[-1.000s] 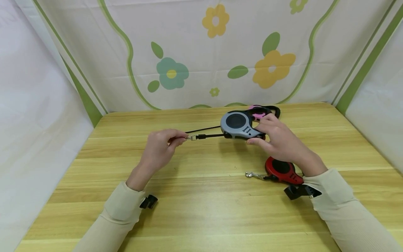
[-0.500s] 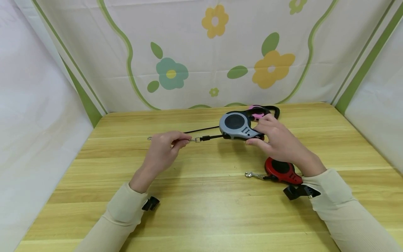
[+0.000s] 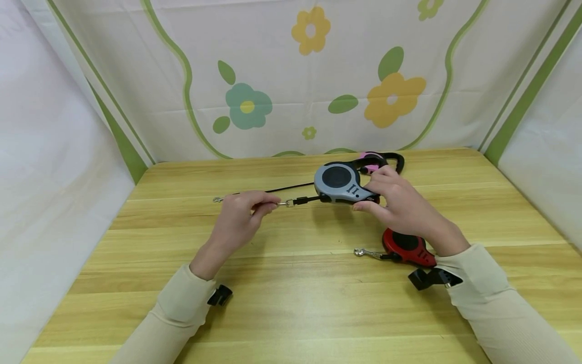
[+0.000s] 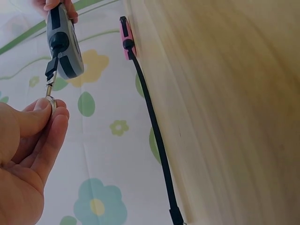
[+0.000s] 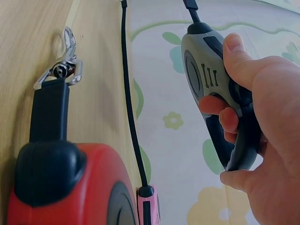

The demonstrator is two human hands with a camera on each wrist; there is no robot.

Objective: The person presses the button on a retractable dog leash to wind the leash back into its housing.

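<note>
1. Gripping the grey leash point(image 3: 340, 183) by its handle, the right hand point(image 3: 400, 205) has its fingers curled through the loop and its thumb on top; the case is held above the table point(image 3: 291, 303), towards the far side.
2. Left hand point(image 3: 236, 217) pinches the metal clip point(image 3: 285, 203) between thumb and fingertips, the short strap running straight to the grey case.
3. Red leash point(image 3: 406, 247) lies flat on the table under the right wrist, its clip point(image 3: 361, 252) pointing left.
4. Pink leash point(image 3: 375, 162) lies behind the grey one; its black cord point(image 3: 273, 190) runs left along the table, behind the left hand.
</note>
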